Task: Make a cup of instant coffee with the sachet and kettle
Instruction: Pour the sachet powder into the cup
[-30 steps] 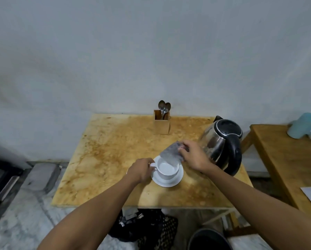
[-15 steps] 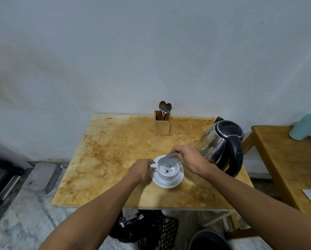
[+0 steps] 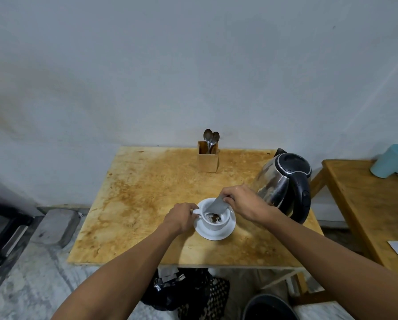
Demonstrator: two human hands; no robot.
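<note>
A white cup (image 3: 216,224) stands on a white saucer (image 3: 218,234) near the front right of the stained wooden table (image 3: 147,192). Brown coffee powder (image 3: 215,218) lies in the cup's bottom. My left hand (image 3: 180,217) grips the cup's handle. My right hand (image 3: 242,202) pinches a grey sachet (image 3: 216,205), tipped mouth-down over the cup. A steel kettle (image 3: 285,185) with black lid and handle stands just right of my right hand.
A wooden holder (image 3: 207,159) with spoons (image 3: 210,137) stands at the table's back edge by the wall. A second wooden table (image 3: 373,204) at the right carries a teal cup (image 3: 390,160). Dark bags (image 3: 188,292) and a black bin (image 3: 269,308) sit below.
My right hand has lowered and tipped the sachet over the cup. Brown powder has fallen into the cup, which was white inside a second ago. My left hand stayed on the handle.
</note>
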